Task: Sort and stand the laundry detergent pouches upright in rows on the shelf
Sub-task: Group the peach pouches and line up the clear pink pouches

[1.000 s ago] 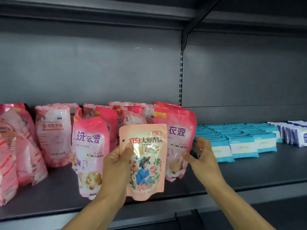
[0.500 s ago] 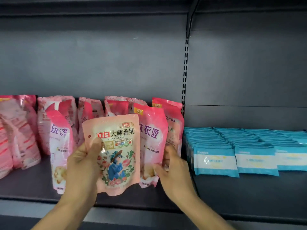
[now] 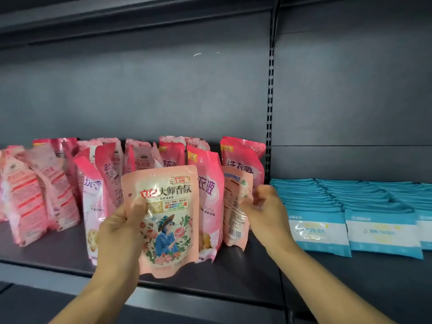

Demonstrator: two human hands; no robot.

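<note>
- The left hand [image 3: 119, 232] grips a peach pouch [image 3: 167, 216] with a flower picture, thumb across its front, and holds it upright in front of the shelf [image 3: 233, 274], clear of the shelf board.
- The right hand [image 3: 264, 211] pinches the edge of a second peach pouch [image 3: 236, 206], which shows its printed back and stands at the right end of the pink rows.
- To do this step well, the person would likely turn that second pouch face forward, then set both peach pouches together, bottoms flat, so they do not slump.
- The pink pouches [image 3: 210, 183] crowd just behind; several to the left [image 3: 28, 195] lean over, and a nudge could tip more.
- Flat blue packets [image 3: 383, 230] lie in rows just right of the right hand, leaving little room there.
- A slotted upright post [image 3: 270, 113] divides the back wall.
</note>
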